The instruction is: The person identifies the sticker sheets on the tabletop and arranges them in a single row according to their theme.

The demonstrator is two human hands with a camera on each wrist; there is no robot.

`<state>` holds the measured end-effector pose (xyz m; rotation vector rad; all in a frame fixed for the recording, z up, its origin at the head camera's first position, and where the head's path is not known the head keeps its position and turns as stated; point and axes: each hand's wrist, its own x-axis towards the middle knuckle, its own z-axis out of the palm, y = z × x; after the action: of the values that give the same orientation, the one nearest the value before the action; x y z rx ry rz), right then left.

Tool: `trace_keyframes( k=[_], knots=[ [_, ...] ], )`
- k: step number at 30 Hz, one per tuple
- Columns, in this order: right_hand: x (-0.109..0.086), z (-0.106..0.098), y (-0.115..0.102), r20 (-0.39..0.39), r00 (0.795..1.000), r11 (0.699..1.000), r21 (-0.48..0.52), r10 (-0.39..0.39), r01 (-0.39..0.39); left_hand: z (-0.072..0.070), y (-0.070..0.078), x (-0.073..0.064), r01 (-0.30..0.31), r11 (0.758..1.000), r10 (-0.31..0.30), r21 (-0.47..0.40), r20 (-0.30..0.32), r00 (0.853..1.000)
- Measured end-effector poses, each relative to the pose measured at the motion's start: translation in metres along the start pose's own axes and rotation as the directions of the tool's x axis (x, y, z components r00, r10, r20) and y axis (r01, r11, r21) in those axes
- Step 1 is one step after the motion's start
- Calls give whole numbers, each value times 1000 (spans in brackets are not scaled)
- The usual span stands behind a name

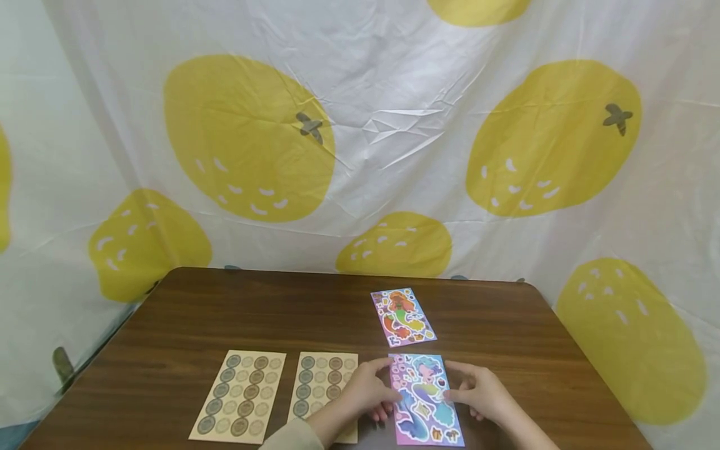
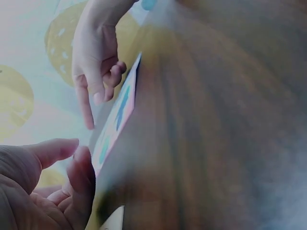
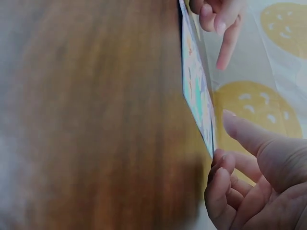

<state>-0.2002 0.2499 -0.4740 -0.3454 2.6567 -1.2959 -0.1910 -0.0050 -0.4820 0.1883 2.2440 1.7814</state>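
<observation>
A mermaid sticker sheet (image 1: pixel 420 409) with a blue-haired figure lies at the front of the table, between both hands. My left hand (image 1: pixel 368 390) is at its left edge, index finger extended toward the top corner and thumb tip over the edge. On the opposite side, my right hand (image 1: pixel 480 390) mirrors this, index finger straight at the upper right corner. Both hands' lower fingers bend loosely. In the right wrist view, the right thumb (image 3: pixel 244 132) stands apart from the sheet (image 3: pixel 196 86). No firm pinch shows in the left wrist view, where the sheet (image 2: pixel 115 120) appears edge-on.
Behind lies another mermaid sheet (image 1: pixel 402 317) with an orange-haired figure. Two beige sheets of round stickers lie to the left, one further out (image 1: pixel 239 397) and one (image 1: pixel 322 381) partly under the left forearm. A lemon-patterned curtain (image 1: pixel 382 81) hangs behind the brown table (image 1: pixel 270 306).
</observation>
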Motion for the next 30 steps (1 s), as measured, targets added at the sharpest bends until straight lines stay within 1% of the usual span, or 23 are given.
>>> trace_keyframes(
  k=[3, 6, 10, 15, 18, 23, 27, 30],
  knots=[
    [1, -3, -2, -27, 1000, 1000, 21, -12, 13, -4, 3, 2, -30, 1000, 30, 1, 8, 1000],
    [3, -5, -5, -55, 998, 999, 48, -11, 14, -7, 5, 4, -54, 999, 54, 7, 3, 999],
    [5, -7, -7, -105, 994, 998, 60, -2, 9, -10, 9, 8, -104, 995, 104, 7, -23, 994],
    [12, -10, -11, -197, 980, 999, 54, 14, -4, -16, 13, 14, -180, 983, 181, 21, -72, 981],
    [16, -11, -12, -239, 971, 999, 32, 1, 7, -18, 14, 17, -193, 980, 197, 45, -106, 975],
    [24, -12, -12, -266, 963, 999, -13, -35, 32, -21, 14, 24, -204, 978, 209, 50, -158, 965],
    [31, -13, -12, -277, 960, 999, 0, -40, 42, -22, 14, 30, -225, 973, 229, 43, -199, 953],
    [36, -14, -13, -291, 956, 999, 10, -46, 51, -23, 14, 34, -228, 973, 230, 32, -212, 950]
  ],
)
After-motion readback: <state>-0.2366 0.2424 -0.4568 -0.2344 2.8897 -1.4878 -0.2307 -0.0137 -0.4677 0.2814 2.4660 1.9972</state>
